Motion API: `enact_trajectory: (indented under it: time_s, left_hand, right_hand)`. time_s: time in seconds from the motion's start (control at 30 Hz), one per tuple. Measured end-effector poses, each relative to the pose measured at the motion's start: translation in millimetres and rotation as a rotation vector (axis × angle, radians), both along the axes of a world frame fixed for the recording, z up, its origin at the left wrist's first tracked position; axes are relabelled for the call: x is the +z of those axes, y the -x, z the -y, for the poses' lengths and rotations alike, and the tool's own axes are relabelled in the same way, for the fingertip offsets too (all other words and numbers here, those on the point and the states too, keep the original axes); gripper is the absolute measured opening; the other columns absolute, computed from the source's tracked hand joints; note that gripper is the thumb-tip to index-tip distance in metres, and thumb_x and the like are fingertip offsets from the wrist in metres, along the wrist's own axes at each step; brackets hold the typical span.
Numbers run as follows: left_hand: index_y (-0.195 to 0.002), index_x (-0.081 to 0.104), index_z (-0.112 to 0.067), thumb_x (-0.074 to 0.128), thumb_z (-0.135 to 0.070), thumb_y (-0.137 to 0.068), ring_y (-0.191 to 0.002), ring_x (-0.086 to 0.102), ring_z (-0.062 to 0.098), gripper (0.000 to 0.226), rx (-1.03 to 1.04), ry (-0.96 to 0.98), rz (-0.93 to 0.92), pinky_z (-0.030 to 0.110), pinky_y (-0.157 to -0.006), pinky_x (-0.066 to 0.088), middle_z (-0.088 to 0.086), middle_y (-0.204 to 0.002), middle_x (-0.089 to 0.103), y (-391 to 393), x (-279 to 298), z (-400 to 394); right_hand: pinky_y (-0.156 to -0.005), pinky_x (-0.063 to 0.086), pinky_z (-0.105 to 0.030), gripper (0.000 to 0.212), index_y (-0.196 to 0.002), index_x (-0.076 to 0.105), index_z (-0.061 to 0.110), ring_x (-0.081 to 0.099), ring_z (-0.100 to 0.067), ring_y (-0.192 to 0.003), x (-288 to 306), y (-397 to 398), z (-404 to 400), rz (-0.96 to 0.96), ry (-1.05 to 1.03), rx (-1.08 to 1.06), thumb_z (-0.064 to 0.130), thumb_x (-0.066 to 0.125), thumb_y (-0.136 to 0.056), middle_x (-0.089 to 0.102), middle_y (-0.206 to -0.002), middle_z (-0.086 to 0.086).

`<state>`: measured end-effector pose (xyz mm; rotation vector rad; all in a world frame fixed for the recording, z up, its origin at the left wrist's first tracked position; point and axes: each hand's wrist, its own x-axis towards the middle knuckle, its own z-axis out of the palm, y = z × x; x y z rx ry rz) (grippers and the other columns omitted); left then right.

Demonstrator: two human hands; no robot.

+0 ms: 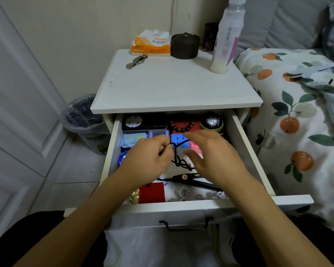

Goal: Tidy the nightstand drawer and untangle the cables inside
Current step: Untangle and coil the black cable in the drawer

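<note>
— Cable status?
— Knotted still, mid-drawer; left hand pinches its upper loop, right hand hovers just beside, fingers spread, holding nothing. Clutter unsorted.
— Room to work?
— Tight: cube behind, hair iron in front. Counter mostly bare.

I note soft, even indoor light on the nightstand top, motion blur on the right hand below it, wide-angle bending at edges.

left hand pinches knotted black cable above open drawer; right hand spread.
</note>
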<state>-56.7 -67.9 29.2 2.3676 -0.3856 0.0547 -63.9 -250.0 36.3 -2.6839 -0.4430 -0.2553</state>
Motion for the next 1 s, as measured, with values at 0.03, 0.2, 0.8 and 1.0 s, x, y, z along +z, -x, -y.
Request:
enact_trajectory:
  time_s: [0.03, 0.2, 0.8, 1.0]
  left_hand:
    - [-0.076, 0.056, -0.010, 0.048, -0.018, -0.097, -0.057, 0.057, 0.031, 0.023, -0.006, 0.016, -0.008, 0.049, -0.062, 0.050, 0.012, -0.058, 0.058, -0.5, 0.2, -0.7]
    - [-0.080, 0.061, -0.012, 0.047, -0.012, -0.096, -0.050, 0.061, 0.001, 0.022, 0.005, 0.141, -0.094, 0.010, -0.046, 0.041, 0.007, -0.058, 0.064, 3.9, -0.6, -2.0]
    - [-0.073, 0.054, -0.019, 0.048, -0.027, -0.100, -0.051, 0.055, 0.009, 0.029, 0.085, 0.062, 0.059, 0.023, -0.053, 0.045, -0.005, -0.049, 0.052, -2.1, -5.2, -5.6]
    - [-0.074, 0.050, -0.009, 0.046, -0.026, -0.099, -0.066, 0.050, 0.024, 0.031, 0.154, -0.234, 0.218, 0.039, -0.062, 0.043, 0.003, -0.072, 0.049, -4.2, -3.8, 9.4]
  right_hand:
    - [-0.080, 0.046, -0.034, 0.032, -0.125, 0.064, 0.022, 0.056, -0.026, -0.106, 0.3, 0.4, -4.2, 0.005, 0.074, 0.077, 0.031, 0.059, -0.095, 0.066, -0.113, -0.001]
    - [-0.062, 0.037, -0.031, 0.025, -0.093, 0.071, 0.020, 0.056, -0.024, -0.083, 4.8, 0.4, -7.6, 0.015, 0.093, 0.076, 0.039, 0.055, -0.095, 0.058, -0.081, 0.001]
    - [-0.056, 0.033, -0.033, 0.033, -0.076, 0.059, 0.013, 0.051, -0.027, -0.068, 1.2, 1.7, -12.5, 0.083, -0.012, -0.043, 0.037, 0.052, -0.098, 0.047, -0.073, 0.003]
    - [-0.058, 0.030, -0.031, 0.033, -0.073, 0.051, 0.017, 0.054, -0.027, -0.071, -4.7, 3.2, -16.5, 0.012, -0.136, -0.240, 0.036, 0.051, -0.099, 0.052, -0.073, 0.000]
